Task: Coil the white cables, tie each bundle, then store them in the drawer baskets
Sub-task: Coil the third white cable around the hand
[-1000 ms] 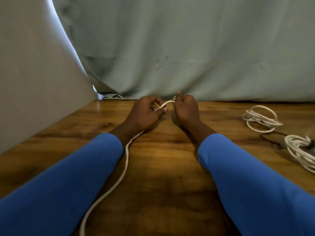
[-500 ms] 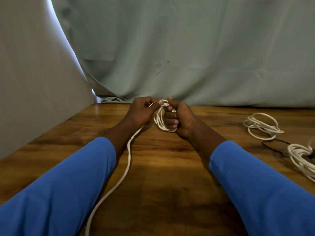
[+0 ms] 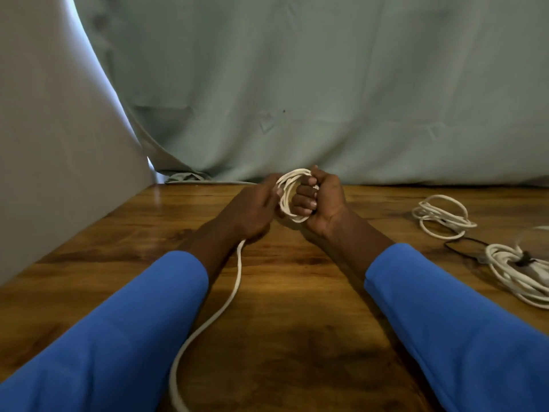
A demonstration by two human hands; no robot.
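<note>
Clamps coil (image 3: pixel 289 193) in right grip (image 3: pixel 322 200), fingers curled through loops, over desk (image 3: pixel 297 337). Sets left grip (image 3: pixel 252 209) against coil; cannot tell whether closed on strand. Risks loops springing off if slackened, and tail (image 3: pixel 234 289) snagging under left sleeve (image 3: pixel 133 322).

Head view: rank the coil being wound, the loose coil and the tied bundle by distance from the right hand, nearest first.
1. coil being wound: in the right hand's own grip.
2. loose coil: on the table, to the hand's right.
3. tied bundle: farther right, at the frame's edge.
</note>
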